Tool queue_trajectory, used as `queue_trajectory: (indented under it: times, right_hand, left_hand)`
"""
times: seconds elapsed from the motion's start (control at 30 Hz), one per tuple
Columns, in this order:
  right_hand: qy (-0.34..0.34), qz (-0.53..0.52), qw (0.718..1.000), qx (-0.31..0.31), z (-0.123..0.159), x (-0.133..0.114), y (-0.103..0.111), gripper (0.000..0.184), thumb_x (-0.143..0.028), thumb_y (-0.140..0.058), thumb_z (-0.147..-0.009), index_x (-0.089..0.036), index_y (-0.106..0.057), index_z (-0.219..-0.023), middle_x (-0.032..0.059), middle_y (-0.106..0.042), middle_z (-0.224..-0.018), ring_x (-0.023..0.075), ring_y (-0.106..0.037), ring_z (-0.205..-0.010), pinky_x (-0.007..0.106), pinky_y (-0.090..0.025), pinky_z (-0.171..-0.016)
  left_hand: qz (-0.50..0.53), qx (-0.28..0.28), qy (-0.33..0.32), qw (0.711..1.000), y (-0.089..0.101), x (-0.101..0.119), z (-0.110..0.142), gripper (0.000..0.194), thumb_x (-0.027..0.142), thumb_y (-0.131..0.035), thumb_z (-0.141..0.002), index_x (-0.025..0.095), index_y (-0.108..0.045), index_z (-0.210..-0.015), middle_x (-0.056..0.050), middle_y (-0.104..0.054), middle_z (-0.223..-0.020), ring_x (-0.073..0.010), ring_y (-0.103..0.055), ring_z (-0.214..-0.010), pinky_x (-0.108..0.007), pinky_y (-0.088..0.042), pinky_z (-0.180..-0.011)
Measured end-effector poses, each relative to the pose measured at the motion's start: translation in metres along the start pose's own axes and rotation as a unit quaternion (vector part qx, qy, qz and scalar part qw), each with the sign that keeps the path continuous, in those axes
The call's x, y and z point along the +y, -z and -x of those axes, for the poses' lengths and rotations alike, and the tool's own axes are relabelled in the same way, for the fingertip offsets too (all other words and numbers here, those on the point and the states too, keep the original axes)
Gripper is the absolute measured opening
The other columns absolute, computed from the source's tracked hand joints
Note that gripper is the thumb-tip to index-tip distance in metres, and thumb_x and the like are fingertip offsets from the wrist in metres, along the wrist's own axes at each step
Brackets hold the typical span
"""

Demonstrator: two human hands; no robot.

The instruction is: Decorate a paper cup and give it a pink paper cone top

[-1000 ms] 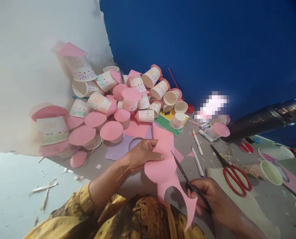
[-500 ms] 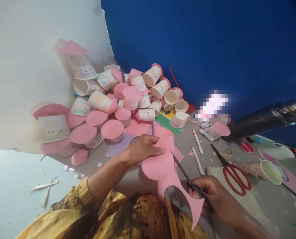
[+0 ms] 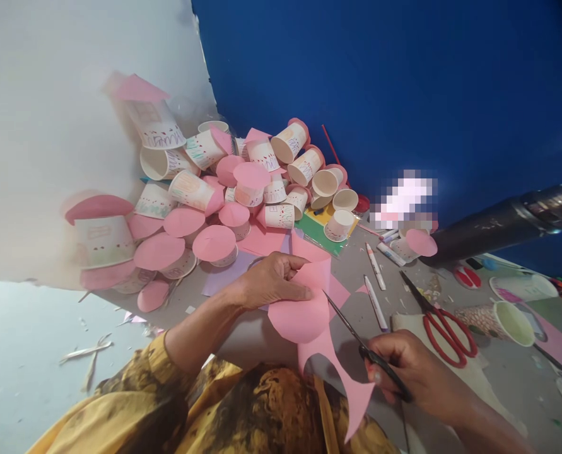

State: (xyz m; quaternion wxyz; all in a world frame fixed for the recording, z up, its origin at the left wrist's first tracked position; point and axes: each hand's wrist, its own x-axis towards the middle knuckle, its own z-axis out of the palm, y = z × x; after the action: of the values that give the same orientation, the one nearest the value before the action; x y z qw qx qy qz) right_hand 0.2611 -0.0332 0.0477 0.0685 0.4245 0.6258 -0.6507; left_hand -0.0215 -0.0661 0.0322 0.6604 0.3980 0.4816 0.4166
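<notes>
My left hand (image 3: 275,279) pinches a sheet of pink paper (image 3: 302,315) between thumb and fingers. The sheet has a rounded edge at lower left, and a curved, pointed strip hangs from it toward my lap. My right hand (image 3: 398,362) is closed round the black handles of a pair of scissors (image 3: 349,325). The tips of the blades touch or nearly touch the right edge of the paper, close to my left thumb. Whether the blades are fully closed is hard to make out.
Behind my hands lies a heap of decorated paper cups (image 3: 262,157) with pink paper tops. Red-handled scissors (image 3: 444,328), white markers (image 3: 375,302) and a patterned cup (image 3: 503,323) lie to the right. A dark metal pole (image 3: 489,227) slants in from the right.
The scissors have shifted slightly down and right, with their blades closer together. The hanging pink strip has swung a little to the left. My left hand keeps its hold.
</notes>
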Motion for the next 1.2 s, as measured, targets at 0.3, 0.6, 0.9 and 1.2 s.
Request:
queue_trajectory:
  times: [0.3,0.6,0.9,1.2]
  right_hand:
    - [0.007,0.014,0.999,-0.04,0.0,-0.006,0.009,0.047,-0.053,-0.074,-0.076,-0.019,-0.048,-0.057,-0.0025,-0.052,-0.052,0.0088,-0.039,-0.051,0.023,-0.026,-0.05]
    - [0.005,0.02,0.999,-0.047,-0.003,-0.01,0.01,0.052,-0.059,-0.075,-0.077,-0.018,-0.049,-0.056,-0.0016,-0.053,-0.051,0.0095,-0.042,-0.051,0.024,-0.027,-0.05]
    - [0.032,-0.002,0.998,-0.055,-0.005,0.0,0.013,0.066,-0.081,-0.066,-0.072,-0.016,-0.055,-0.062,-0.0003,-0.051,-0.052,0.0098,-0.041,-0.05,0.024,-0.027,-0.05]
    - [0.044,0.008,0.998,-0.049,-0.005,0.003,0.012,0.069,-0.084,-0.06,-0.076,-0.016,-0.055,-0.059,0.0013,-0.052,-0.051,0.0105,-0.041,-0.052,0.026,-0.026,-0.052]
  left_hand:
    - [-0.03,-0.039,0.011,0.999,0.003,0.007,-0.001,0.029,0.03,-0.081,-0.069,0.011,-0.073,-0.089,0.0,-0.064,-0.071,-0.0097,-0.051,-0.058,-0.021,-0.037,-0.052]
    - [-0.067,-0.083,0.006,0.994,-0.002,0.01,-0.004,0.031,0.024,-0.078,-0.067,0.012,-0.077,-0.095,0.005,-0.053,-0.062,-0.0071,-0.039,-0.056,-0.02,-0.027,-0.049]
    - [-0.028,-0.08,-0.006,0.996,0.001,0.0,-0.001,0.043,0.028,-0.085,-0.066,0.011,-0.071,-0.103,0.004,-0.056,-0.069,-0.0083,-0.044,-0.061,-0.02,-0.031,-0.053]
    - [0.109,-0.036,0.012,0.993,-0.008,-0.027,0.011,0.034,0.031,-0.088,-0.064,0.011,-0.067,-0.083,-0.006,-0.068,-0.082,-0.0143,-0.06,-0.074,-0.022,-0.045,-0.063]
